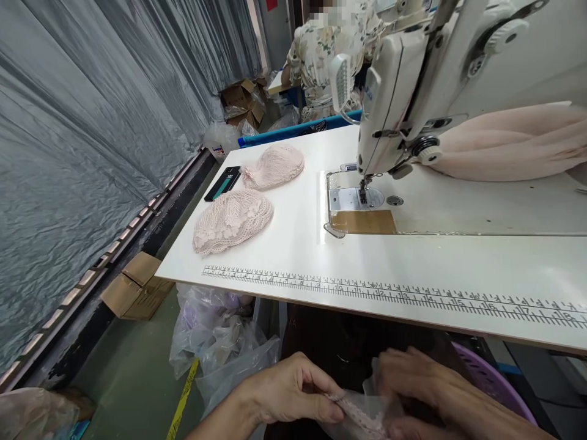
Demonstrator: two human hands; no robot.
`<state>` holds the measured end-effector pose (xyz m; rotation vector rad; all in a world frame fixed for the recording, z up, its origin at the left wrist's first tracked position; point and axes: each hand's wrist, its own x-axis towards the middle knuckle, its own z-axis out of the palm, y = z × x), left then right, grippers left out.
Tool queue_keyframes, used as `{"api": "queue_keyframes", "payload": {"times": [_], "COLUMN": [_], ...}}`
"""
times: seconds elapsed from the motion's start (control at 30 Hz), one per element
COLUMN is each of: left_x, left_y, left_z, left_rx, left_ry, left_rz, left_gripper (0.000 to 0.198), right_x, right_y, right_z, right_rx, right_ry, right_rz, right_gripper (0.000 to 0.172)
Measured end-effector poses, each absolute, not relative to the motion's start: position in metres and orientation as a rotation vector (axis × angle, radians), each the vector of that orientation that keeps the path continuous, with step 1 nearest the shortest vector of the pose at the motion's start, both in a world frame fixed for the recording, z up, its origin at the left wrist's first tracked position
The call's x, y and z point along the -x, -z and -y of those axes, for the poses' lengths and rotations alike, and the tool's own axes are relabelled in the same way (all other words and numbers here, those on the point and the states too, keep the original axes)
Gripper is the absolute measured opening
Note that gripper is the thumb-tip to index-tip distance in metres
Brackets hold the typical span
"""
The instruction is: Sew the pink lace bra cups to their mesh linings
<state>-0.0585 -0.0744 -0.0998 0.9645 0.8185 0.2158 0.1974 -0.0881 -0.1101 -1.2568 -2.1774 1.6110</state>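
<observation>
My left hand (293, 391) pinches the end of a sheer pale pink piece with a lace edge (355, 415), held low in front of the table. My right hand (422, 385) is somewhat blurred and closes on the same lace piece from the other side. Above and ahead stands a white sewing machine (394, 98), its presser foot over the metal needle plate (353, 198). Two pale pink lace cups lie on the left of the table: a nearer cup (233, 220) and a farther cup (275, 165).
The white table (293, 256) has a ruler printed along its front edge. A black phone-like object (223, 183) touches the cups. Pink sheer fabric (509, 143) lies behind the machine arm. Below are plastic bags (215, 330), a cardboard box (137, 287) and a purple basket (498, 379). Another person (330, 55) sits beyond.
</observation>
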Motion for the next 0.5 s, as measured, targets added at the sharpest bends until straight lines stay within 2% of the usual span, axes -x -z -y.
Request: {"api": "queue_keyframes", "payload": {"times": [0.1,0.13,0.23,0.5], "left_x": [0.059,0.060,0.065,0.086], "left_y": [0.098,0.097,0.093,0.099], "left_z": [0.070,0.069,0.066,0.076], "left_rx": [-1.106,-1.146,-1.180,-1.031], "left_ry": [-0.145,-0.121,-0.114,-0.269], "left_rz": [-0.792,-0.786,-0.780,-0.954], "left_gripper": [0.052,0.053,0.052,0.041], "right_x": [-0.188,-0.183,-0.168,-0.171], "right_y": [0.096,0.092,0.088,0.102], "right_z": [0.074,0.068,0.053,0.055], "right_rx": [1.147,1.085,0.879,0.920], "right_ry": [-1.733,-1.742,-1.785,-1.907], "right_rz": [2.233,2.272,2.333,2.197], "right_gripper": [0.059,0.065,0.065,0.028]}}
